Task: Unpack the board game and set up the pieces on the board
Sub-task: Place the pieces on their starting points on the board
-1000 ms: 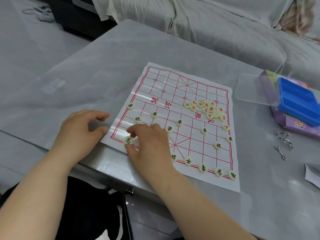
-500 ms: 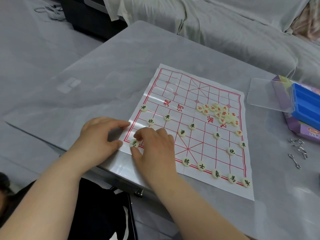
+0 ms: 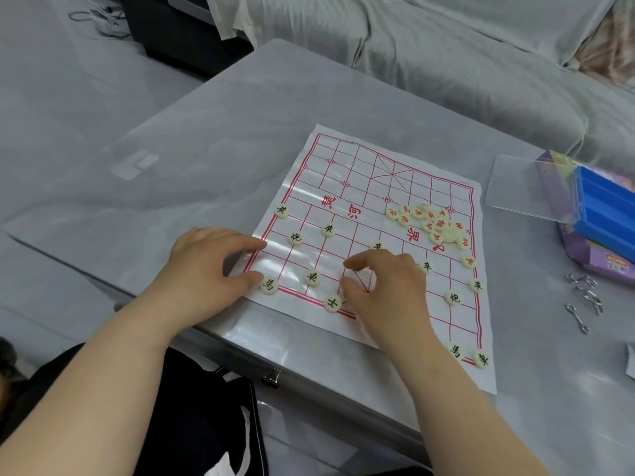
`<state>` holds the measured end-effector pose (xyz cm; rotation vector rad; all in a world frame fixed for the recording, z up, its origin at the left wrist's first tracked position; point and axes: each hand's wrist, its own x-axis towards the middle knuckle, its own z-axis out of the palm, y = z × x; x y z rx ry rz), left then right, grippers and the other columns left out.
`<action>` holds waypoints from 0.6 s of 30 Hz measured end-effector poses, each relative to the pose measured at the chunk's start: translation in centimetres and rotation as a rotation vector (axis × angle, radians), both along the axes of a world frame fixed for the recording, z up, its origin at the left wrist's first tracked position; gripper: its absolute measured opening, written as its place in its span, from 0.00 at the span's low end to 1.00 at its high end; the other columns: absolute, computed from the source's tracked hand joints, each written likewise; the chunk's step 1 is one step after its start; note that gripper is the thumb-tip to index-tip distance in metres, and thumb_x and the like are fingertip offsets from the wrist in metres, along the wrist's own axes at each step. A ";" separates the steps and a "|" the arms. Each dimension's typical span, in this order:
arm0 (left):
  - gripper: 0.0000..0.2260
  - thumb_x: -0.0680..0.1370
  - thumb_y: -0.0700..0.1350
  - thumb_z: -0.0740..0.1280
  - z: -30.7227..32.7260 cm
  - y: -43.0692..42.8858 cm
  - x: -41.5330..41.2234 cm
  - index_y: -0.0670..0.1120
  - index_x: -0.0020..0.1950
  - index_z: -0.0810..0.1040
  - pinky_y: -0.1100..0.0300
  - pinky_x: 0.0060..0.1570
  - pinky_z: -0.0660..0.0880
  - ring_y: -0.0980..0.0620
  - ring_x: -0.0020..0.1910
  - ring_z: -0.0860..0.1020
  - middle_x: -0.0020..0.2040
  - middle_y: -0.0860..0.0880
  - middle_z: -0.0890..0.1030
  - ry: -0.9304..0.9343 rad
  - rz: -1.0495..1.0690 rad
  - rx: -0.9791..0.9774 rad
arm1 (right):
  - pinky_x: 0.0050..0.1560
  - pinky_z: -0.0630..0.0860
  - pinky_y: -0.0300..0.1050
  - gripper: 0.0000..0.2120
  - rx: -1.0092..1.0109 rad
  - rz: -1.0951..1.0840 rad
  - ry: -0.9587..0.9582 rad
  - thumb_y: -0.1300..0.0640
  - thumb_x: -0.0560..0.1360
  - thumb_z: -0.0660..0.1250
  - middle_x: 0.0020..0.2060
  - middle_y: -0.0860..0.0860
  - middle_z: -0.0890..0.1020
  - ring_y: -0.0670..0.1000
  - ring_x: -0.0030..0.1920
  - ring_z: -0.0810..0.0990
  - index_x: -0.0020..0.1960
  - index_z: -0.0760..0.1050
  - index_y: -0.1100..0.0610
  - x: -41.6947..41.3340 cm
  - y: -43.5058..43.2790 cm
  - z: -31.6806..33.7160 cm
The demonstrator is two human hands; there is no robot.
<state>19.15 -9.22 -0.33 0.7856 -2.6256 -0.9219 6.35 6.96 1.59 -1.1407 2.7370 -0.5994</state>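
Grey sofa covers [image 3: 446,63] fill the background beyond a grey desk [image 3: 240,132] under clear film, where the paper board [image 3: 347,159] lies flat. Off the board's right edge sit a clear lid [image 3: 522,187] and a blue tray [image 3: 604,207].

At the middle of the board's near edge, the right hand [image 3: 388,290] now arches over the palace; half a second ago it was bent over the board's near-left corner. With it gone from there, that end shows a horse piece [image 3: 269,286] at the near-left corner and a chariot piece [image 3: 312,277] just inside it, off the back line. An adviser piece [image 3: 332,303] sits on the line beside the palace. The right grip is half curled, thumb and forefinger apart with bare board between them. I cannot tell whether the hidden fingers hold a piece.

The left hand [image 3: 206,269] has edged in from the board's left side. Its grip is loose and spread, forefinger pressing the board's left edge, thumb tip touching the horse piece.

So black's left flank is filling, though the chariot piece seems to need seating. Red-lettered pieces [image 3: 433,225] lie heaped near the board's right edge, so I judge the setup roughly half done.
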 end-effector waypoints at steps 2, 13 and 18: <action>0.25 0.61 0.58 0.62 -0.1 -0.1 -0.1 0.55 0.57 0.77 0.67 0.57 0.55 0.60 0.53 0.64 0.49 0.61 0.71 0.004 -0.013 0.024 | 0.52 0.56 0.39 0.15 0.044 0.060 -0.005 0.50 0.74 0.63 0.57 0.43 0.76 0.48 0.59 0.67 0.61 0.72 0.47 0.4 -0.3 -0.1; 0.29 0.56 0.59 0.63 -0.3 -1.1 0.9 0.65 0.56 0.63 0.56 0.70 0.55 0.60 0.58 0.63 0.56 0.60 0.69 -0.051 -0.124 0.113 | 0.55 0.56 0.42 0.13 -0.005 0.146 0.101 0.48 0.75 0.62 0.56 0.47 0.76 0.51 0.59 0.67 0.58 0.74 0.50 2.2 -3.3 -0.1; 0.34 0.59 0.51 0.65 -0.2 -1.2 1.3 0.58 0.65 0.64 0.62 0.64 0.58 0.58 0.59 0.66 0.55 0.63 0.71 0.003 -0.100 0.155 | 0.47 0.55 0.46 0.11 -0.116 0.220 0.117 0.54 0.69 0.69 0.47 0.56 0.80 0.59 0.53 0.71 0.49 0.79 0.58 5.5 -6.6 -0.4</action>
